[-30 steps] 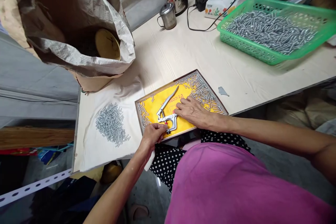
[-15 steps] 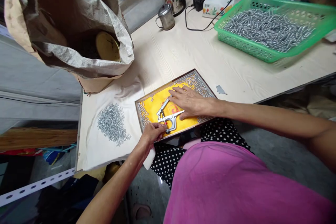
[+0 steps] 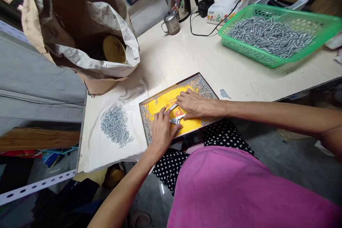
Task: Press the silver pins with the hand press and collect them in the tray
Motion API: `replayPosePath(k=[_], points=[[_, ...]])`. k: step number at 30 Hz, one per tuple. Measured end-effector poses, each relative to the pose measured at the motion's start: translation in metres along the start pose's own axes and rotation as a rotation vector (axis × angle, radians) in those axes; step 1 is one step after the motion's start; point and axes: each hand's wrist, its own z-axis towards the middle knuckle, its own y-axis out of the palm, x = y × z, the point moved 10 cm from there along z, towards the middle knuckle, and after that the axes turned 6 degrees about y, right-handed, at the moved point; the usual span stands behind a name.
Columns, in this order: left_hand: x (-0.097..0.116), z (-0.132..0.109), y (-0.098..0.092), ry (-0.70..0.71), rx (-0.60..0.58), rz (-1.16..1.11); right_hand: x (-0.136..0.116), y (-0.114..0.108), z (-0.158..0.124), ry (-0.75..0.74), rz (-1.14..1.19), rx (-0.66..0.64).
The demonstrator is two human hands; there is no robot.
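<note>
Tabletop [image 3: 181, 57], tray [image 3: 191, 125] (metal pieces [image 3: 200, 85] inside)

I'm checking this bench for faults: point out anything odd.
An irregular grey patch on the pale tabletop, just right of the tray, looks odd because it breaks up the wood-grained surface. I cannot tell whether it's damage or a stray scrap.

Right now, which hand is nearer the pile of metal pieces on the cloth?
Left: the left hand, over the pliers, is right of that pile; the right hand, by their handles, is farther right.
</note>
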Motion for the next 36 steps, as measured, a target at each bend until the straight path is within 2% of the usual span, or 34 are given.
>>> replayPosePath(k=[2,6,16,19,23,25,27,31,33,36], points=[[0.013,0.014,0.013,0.108,-0.064,0.022,-0.003,-0.004,-0.001,0.015,0.009,0.000],[0.013,0.031,0.030,0.099,-0.150,0.006,-0.009,-0.008,-0.001,0.011,0.043,-0.006],[0.012,0.035,0.029,0.037,-0.204,0.004,-0.004,0.019,0.014,0.012,0.178,-0.055],[0.007,0.038,0.029,0.022,-0.212,0.002,-0.001,0.016,0.015,0.042,0.171,-0.046],[-0.009,0.043,0.024,-0.009,-0.215,-0.115,-0.006,0.005,0.007,0.008,0.112,0.069],[-0.025,0.041,0.014,-0.070,-0.173,-0.188,-0.015,0.003,-0.002,-0.053,0.094,0.133],[-0.049,0.032,-0.004,-0.171,-0.079,-0.208,-0.022,0.005,-0.011,-0.102,0.096,0.161],[-0.113,-0.011,-0.048,-0.412,0.110,0.016,-0.023,0.006,-0.019,-0.116,0.190,0.172],[-0.150,-0.038,-0.065,-0.562,0.142,0.156,-0.020,0.000,-0.020,-0.120,0.267,0.188],[-0.196,-0.066,-0.075,-0.722,0.118,0.233,-0.008,-0.012,-0.022,-0.055,0.304,0.237]])
